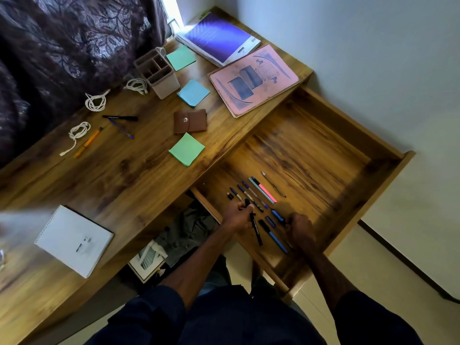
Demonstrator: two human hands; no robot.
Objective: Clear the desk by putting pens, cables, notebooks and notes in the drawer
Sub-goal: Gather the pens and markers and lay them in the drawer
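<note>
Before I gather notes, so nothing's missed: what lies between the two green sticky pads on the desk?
Head view: a blue sticky pad and a brown wallet lie between the far green pad and the near green pad.

The desk (pixel 124 175) and its drawer (pixel 311 155) show warm brown wood grain with dark streaks. At the upper left, a dark purple curtain (pixel 62 41) carries a leaf pattern. Near the top lie a violet-blue notebook (pixel 216 36) and a pink notebook (pixel 254 79) printed in dark blue. Mid-frame are teal sticky notes (pixel 181 57), light blue sticky notes (pixel 193 93), green sticky notes (pixel 186 149), a brown pouch (pixel 190 121) and white cables (pixel 95 102). The spiral notebook (pixel 74 240) at lower left is white. At lower centre, a pink highlighter (pixel 267 192) lies among blue-and-black pens (pixel 277 241) and a black marker (pixel 256 231).
</note>
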